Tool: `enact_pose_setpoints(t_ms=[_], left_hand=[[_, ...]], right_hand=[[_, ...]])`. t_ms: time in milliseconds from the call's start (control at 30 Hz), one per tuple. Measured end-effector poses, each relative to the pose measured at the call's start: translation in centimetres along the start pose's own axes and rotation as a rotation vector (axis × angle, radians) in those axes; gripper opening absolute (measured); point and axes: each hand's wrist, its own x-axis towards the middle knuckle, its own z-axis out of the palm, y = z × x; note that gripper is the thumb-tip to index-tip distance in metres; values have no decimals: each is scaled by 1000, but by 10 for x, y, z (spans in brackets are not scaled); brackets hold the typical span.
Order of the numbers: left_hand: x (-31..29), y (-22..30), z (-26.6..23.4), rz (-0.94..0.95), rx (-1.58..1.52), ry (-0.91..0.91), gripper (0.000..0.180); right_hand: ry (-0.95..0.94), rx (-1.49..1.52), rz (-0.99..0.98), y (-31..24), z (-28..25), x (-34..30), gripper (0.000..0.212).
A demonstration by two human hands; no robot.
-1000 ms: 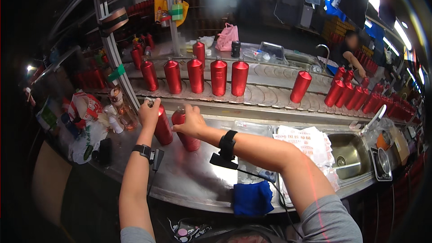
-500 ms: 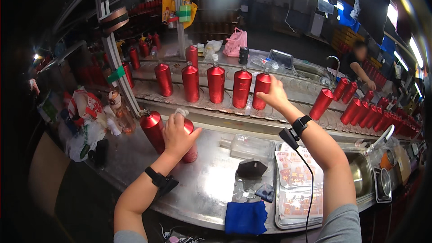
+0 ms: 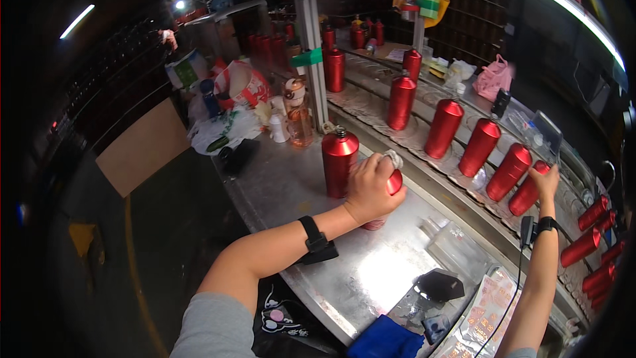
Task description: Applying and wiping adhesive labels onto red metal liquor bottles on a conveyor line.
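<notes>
So the biggest thing here is the metal table (image 3: 281, 192), with a belt (image 3: 368, 107) running along its far side. A metal post (image 3: 309, 33) stands between the two at the far left end, so that bit's blocked off. Just left of it there's a heap of clutter, mainly a red and white bag (image 3: 244, 83) with a pinkish drink bottle (image 3: 299, 122) beside it. Near the right end, paper sheets (image 3: 487, 315) lie under a black cord (image 3: 519, 277).

A row of red bottles (image 3: 444, 129) stands on the belt. The right hand (image 3: 546, 182) is wrapped around the top of the nearest one, the end bottle (image 3: 525, 193). On the table, the left hand (image 3: 372, 189) is clamped round the front bottle (image 3: 395, 182), hiding its middle. Another one, the spare bottle (image 3: 340, 166), stands upright right beside that hand.

Smaller stuff: a blue cloth (image 3: 386, 339) by the near edge, a black box (image 3: 439, 285), and a pale rag (image 3: 393, 158) bunched at the left hand.
</notes>
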Motion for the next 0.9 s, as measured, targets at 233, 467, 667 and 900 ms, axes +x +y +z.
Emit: enact_pose_setpoints(t_ms=[233, 467, 667, 900], left_hand=[[-22, -20, -29, -58, -43, -9, 50], [-45, -40, -48, -50, -84, -17, 50], [-66, -64, -77, -12, -114, -36, 75], [-79, -57, -107, -385, -370, -424, 93]], right_hand=[[164, -93, -126, 28, -11, -48, 79], [41, -2, -346, -56, -148, -157, 71], [-267, 381, -365, -244, -216, -307, 71], [-673, 560, -449, -333, -179, -400, 76]])
